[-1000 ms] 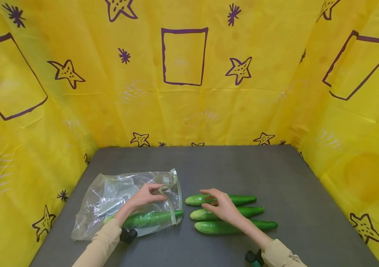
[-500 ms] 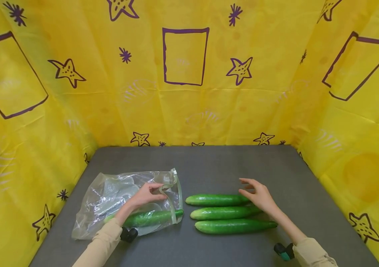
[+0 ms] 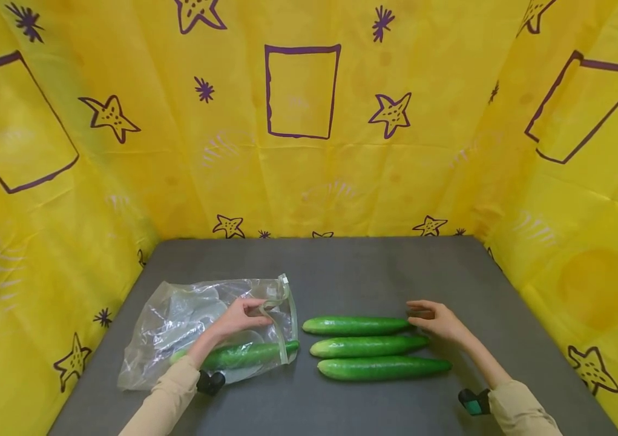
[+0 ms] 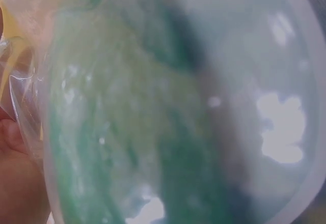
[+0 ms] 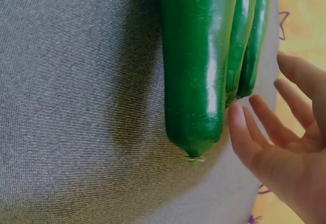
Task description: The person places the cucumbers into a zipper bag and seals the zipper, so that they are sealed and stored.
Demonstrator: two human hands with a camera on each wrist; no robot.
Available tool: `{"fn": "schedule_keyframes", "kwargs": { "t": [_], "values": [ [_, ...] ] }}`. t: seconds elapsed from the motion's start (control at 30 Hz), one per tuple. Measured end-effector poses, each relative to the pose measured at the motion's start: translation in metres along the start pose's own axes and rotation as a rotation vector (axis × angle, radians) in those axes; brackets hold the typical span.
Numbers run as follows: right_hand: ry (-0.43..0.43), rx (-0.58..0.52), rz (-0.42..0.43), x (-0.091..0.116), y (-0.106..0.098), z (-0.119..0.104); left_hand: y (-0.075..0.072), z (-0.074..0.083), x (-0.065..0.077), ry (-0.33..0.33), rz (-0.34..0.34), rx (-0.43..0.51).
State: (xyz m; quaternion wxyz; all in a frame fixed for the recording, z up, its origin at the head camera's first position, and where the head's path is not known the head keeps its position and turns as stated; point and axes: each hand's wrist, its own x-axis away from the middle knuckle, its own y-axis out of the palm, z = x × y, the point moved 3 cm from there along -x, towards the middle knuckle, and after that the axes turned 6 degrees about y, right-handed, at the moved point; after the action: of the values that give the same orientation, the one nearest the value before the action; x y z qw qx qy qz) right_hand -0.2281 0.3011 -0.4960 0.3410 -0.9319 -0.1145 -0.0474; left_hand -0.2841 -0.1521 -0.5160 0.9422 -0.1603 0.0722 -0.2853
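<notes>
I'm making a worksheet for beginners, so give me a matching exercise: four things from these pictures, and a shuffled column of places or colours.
1. Left hand
2. Right hand
3. Plastic bag
4. Table top

A. Dark grey
B. By the right-hand end of the farthest loose cucumber
C. At the bag's mouth
D. See-through

Pairs: 1-C, 2-B, 3-D, 4-A

there are four cucumbers, one bag, one table, two hands.
</notes>
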Motion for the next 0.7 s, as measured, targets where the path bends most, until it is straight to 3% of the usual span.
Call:
{"fn": "schedule_keyframes", "kwargs": {
  "t": [0.3,0.7],
  "values": [
    [-0.186,0.098,-0.062,-0.01,0.009,0.007,-0.002,-0.004,0.0,-0.011,0.01,-0.016],
    [-0.152,0.012,-0.124,-0.017,0.013,0.015,-0.001,-0.005,-0.002,-0.011,0.006,0.027]
  ]
}}
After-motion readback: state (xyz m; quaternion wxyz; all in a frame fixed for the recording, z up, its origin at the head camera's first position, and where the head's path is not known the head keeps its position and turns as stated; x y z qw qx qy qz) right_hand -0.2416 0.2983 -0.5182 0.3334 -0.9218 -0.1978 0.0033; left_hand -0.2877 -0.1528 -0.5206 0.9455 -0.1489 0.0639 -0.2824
